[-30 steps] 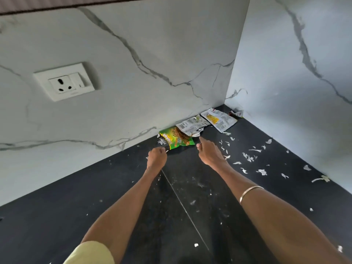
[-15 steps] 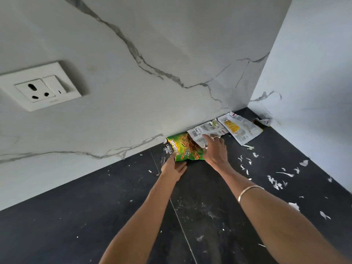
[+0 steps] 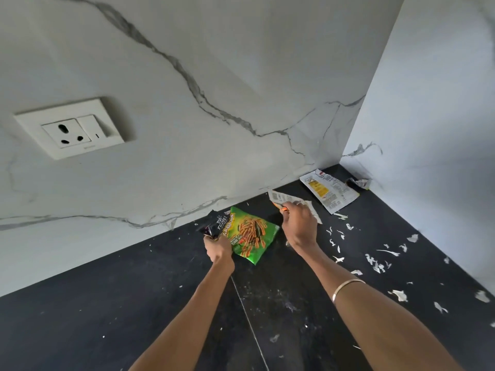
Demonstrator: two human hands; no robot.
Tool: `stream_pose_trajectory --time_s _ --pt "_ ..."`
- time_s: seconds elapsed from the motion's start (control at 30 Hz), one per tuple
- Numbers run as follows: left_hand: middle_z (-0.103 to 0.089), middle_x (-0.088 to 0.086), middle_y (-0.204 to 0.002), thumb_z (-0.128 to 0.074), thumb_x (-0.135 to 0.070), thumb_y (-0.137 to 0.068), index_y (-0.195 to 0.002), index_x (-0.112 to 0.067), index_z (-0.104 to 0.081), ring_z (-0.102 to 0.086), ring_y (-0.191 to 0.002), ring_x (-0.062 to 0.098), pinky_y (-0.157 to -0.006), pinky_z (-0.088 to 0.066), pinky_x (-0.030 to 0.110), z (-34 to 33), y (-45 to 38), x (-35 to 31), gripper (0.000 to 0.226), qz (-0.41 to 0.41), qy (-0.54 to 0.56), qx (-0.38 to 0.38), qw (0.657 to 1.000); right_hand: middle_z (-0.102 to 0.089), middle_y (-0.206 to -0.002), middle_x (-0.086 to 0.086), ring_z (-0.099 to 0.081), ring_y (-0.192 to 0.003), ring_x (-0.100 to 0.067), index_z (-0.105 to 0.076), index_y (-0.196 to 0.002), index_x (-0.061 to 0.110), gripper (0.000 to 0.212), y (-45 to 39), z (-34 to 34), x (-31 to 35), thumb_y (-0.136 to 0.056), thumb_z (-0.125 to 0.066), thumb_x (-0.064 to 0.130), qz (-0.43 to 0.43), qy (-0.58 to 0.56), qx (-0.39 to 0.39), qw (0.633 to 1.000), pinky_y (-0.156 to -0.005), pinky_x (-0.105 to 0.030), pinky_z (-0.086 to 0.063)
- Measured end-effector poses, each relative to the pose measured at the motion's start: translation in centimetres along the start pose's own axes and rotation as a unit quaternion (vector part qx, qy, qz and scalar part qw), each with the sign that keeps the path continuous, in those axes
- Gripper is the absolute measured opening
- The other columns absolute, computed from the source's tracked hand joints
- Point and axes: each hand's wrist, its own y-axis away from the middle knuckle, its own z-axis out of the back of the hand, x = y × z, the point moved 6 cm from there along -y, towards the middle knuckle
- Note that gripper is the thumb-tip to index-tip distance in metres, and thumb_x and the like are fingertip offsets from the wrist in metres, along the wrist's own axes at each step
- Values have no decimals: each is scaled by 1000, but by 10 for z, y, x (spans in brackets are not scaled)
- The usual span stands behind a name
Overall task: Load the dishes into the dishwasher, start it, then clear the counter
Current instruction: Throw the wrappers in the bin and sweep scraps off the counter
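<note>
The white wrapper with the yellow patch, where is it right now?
In the head view the white wrapper with the yellow patch lies flat on the black counter in the far right corner, beyond the right hand, beside a crumpled scrap.

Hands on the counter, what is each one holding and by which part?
Left hand grips the green snack packet at its dark torn end. Right hand pinches the white wrapper near its lower edge.

Green snack wrapper (image 3: 249, 234) and white wrapper (image 3: 284, 198) lifted off black counter (image 3: 80, 317).
</note>
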Motion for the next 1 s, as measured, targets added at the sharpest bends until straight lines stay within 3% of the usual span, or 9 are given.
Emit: stream_pose_trajectory --time_s 0.1,0.2,0.37,0.5,0.57,0.63,0.73,0.87,1.0 --pt "-59 10 -89 -47 -12 -93 -102 -13 -51 -51 -73 20 -66 -44 36 3 12 -6 10 -50 -37 19 998 -69 -93 -7 -68 -79 -19 -69 -109 14 21 3 18 22 -90 -64 18 72 -48 -14 996 -64 -31 -58" --pt "-63 9 -86 -52 -18 -95 -100 -15 -58 -56 -76 22 -67 -46 37 -5 36 -13 9 -86 -8 108 990 -67 -86 -2 -65 -64 -9 -68 -107 12 23 10 24 50 -95 -57 27 119 -99 68 986 -58 -26 -57" --pt "-68 8 -85 -44 -31 -104 -116 -10 -60 -64 -72 20 -72 -56 40 -22 87 -18 29 -28 81 280 956 -68 -69 0 -51 -42 1 -73 -95 6 18 24 31 81 -93 -63 21 35 -184 135 973 -40 -11 -41" --pt "-74 14 -105 -34 -60 -100 -118 -11 -67 -70 -95 29 -90 -54 48 -28 110 -19 62 25 137 380 914 -70 -78 -9 -66 -63 -18 -69 -85 3 57 35 28 79 -102 -37 47 -89 -266 215 935 -66 -36 -59" --pt "-72 17 -110 -43 -57 -98 -121 -9 -66 -69 -100 31 -95 -52 49 -26 110 -18 58 16 99 387 917 -73 -87 -14 -71 -76 -23 -70 -92 3 76 37 13 66 -99 -23 62 -152 -340 266 889 -78 -40 -59" --pt "-72 18 -109 -60 -35 -96 -123 -4 -62 -69 -97 33 -92 -53 48 -23 105 -12 41 2 59 365 929 -73 -97 -16 -73 -87 -26 -67 -110 7 77 40 3 56 -94 -23 69 -207 -416 298 834 -83 -44 -59" --pt "-72 17 -107 -68 -14 -91 -120 -4 -60 -69 -97 34 -89 -56 49 -24 97 -4 32 0 35 330 943 -67 -116 -20 -70 -91 -23 -57 -125 1 52 39 7 43 -105 -33 42 -250 -473 277 798 -72 -31 -60" --pt "-73 12 -102 -62 -6 -93 -115 -9 -58 -71 -92 28 -80 -58 42 -29 80 2 22 -2 -9 270 963 -69 -111 -22 -74 -80 -20 -58 -127 2 30 8 6 -9 -100 -46 8 -219 -403 190 868 -71 -31 -61" --pt "-74 9 -102 -62 -8 -94 -114 -11 -58 -72 -91 25 -82 -58 44 -32 59 2 21 -2 -12 232 973 -67 -119 -13 -70 -93 -21 -61 -124 10 39 -20 4 -67 -90 -50 -6 -194 -212 158 945 -83 -28 -56"
